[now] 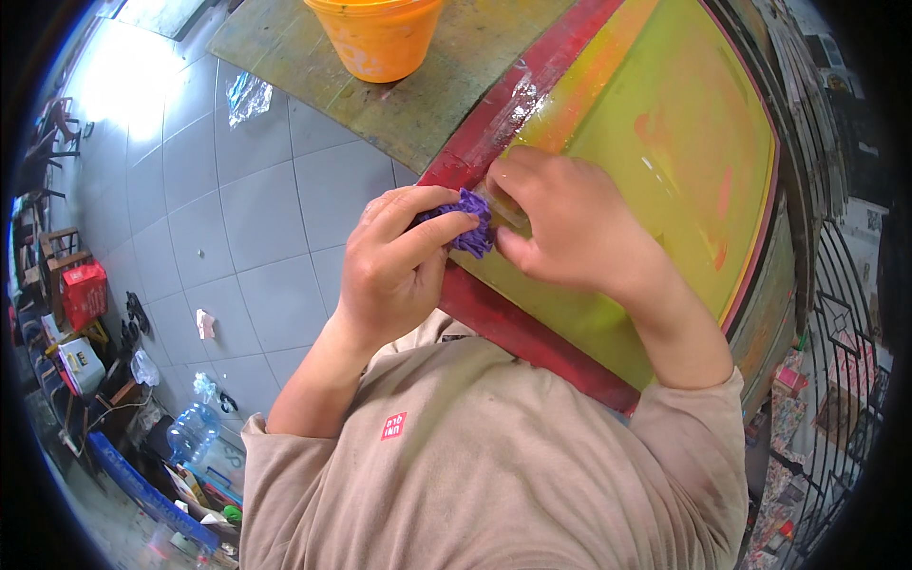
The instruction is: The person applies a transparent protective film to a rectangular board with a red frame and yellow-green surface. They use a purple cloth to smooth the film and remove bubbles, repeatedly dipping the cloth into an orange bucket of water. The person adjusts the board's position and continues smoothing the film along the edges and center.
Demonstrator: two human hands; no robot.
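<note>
My left hand (pixel 389 252) is closed around a crumpled purple cloth (pixel 473 226), which bulges out past the fingertips. Close beside it, my right hand (pixel 570 218) has its fingers curled and its thumb bent toward them. A pale, see-through strip (pixel 502 204) shows at the right fingers, partly covered; whether they grip it or only touch it is unclear. Both hands are over the corner of a printing screen with a red frame (pixel 537 328) and yellow-green mesh (pixel 693 161). Orange and pink smears mark the mesh, and wet shine lies on the frame's far side.
An orange plastic tub (pixel 375 38) stands on a stained board (pixel 465 66) beyond my hands. To the left, a grey tiled floor (pixel 261 218) has scraps of clear plastic (pixel 249 98). A large water bottle (pixel 193 432) and a red bag (pixel 85 293) are farther left; metal grillwork (pixel 836 323) is at the right.
</note>
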